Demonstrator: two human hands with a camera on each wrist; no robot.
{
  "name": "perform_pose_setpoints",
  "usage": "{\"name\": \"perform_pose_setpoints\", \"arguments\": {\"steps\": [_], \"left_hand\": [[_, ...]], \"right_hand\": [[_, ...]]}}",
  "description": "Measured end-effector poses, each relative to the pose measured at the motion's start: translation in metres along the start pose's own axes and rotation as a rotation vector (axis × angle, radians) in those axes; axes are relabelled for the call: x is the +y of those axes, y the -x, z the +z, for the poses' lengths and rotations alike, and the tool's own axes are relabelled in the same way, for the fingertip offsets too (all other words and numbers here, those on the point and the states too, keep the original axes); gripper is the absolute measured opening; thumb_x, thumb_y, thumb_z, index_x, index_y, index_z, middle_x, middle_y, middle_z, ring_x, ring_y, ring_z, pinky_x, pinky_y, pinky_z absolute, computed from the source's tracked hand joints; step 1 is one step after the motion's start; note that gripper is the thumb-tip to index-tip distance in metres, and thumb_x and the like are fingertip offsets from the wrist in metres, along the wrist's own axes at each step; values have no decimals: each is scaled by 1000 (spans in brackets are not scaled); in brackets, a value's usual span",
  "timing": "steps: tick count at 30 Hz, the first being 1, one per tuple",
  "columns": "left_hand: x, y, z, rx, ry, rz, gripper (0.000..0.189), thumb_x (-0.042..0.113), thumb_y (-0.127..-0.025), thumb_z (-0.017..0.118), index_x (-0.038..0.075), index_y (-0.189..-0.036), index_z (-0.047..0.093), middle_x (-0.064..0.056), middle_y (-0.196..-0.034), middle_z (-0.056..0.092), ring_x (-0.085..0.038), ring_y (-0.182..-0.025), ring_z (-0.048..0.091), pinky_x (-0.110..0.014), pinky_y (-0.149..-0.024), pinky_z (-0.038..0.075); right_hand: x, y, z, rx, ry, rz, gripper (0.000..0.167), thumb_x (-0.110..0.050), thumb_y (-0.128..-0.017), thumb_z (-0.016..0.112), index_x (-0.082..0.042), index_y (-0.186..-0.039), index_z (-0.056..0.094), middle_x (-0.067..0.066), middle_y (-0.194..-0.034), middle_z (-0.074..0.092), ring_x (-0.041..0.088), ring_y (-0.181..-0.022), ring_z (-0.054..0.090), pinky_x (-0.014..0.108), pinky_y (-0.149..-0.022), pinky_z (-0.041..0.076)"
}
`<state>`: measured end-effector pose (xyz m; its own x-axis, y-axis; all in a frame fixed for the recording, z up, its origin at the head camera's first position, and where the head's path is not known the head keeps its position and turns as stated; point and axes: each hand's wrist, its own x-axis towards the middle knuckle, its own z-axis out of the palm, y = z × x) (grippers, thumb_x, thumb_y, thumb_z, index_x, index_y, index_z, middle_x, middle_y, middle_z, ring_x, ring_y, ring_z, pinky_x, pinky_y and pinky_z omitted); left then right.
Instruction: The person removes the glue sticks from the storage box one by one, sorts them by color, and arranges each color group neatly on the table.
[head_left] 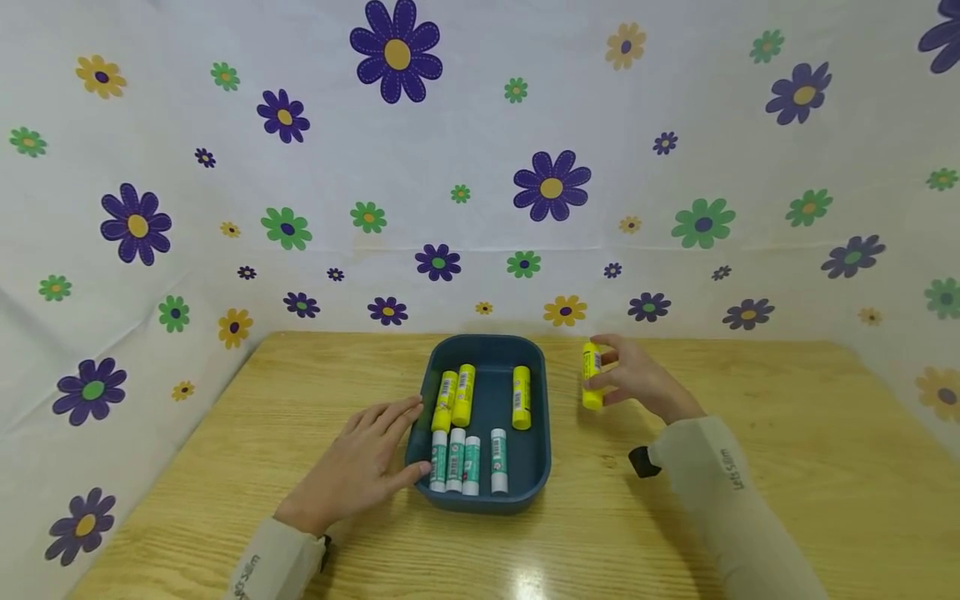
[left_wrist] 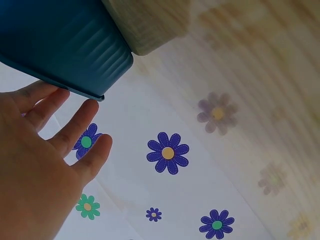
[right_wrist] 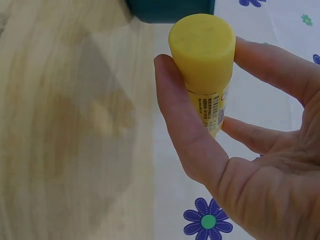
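Observation:
A yellow glue stick [head_left: 592,376] is pinched between the thumb and fingers of my right hand [head_left: 637,379], to the right of a dark blue tray [head_left: 545,467]. The right wrist view shows the glue stick's cap [right_wrist: 202,42] close up. My left hand [head_left: 360,467] rests its fairly straight fingertips on the tray's left rim; the left wrist view has these fingers [left_wrist: 80,125] against the tray's outer wall [left_wrist: 75,45]. Inside the tray lie two yellow glue sticks [head_left: 463,395] side by side at the left, another yellow one [head_left: 521,398] at the right, and several white-and-green glue sticks [head_left: 498,461] nearer me.
The tray stands on a light wooden table [head_left: 360,550]. A white cloth with printed flowers [head_left: 480,150] hangs behind the table and along both sides. A black strap piece [head_left: 644,462] juts from the right sleeve.

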<state>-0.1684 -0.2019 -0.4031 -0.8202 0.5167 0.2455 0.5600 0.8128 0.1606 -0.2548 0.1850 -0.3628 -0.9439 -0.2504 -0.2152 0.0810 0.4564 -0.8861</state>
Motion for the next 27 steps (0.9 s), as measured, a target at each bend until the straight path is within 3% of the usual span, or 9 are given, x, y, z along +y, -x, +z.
{"name": "perform_pose_setpoints", "arguments": {"steps": [11, 27], "left_hand": [[0, 0, -2, -5, -2, -4, 75, 54, -96, 61, 3, -149, 49, -10, -157, 42, -33, -137, 44, -59, -113, 33], [1, -1, -1, -3, 6, 1, 75, 53, -96, 62, 2, -149, 49, -10, -157, 42, -34, -136, 44, -60, -112, 34]], "right_hand": [[14, -5, 1, 4, 10, 31, 84, 3, -90, 69, 8, -157, 18, 41, -143, 32, 49, -115, 54, 46, -83, 60], [28, -11, -7, 44, 186, 93, 81, -1, -87, 73, 8, -153, 27, 41, -135, 42, 42, -103, 59, 42, -76, 61]]}}
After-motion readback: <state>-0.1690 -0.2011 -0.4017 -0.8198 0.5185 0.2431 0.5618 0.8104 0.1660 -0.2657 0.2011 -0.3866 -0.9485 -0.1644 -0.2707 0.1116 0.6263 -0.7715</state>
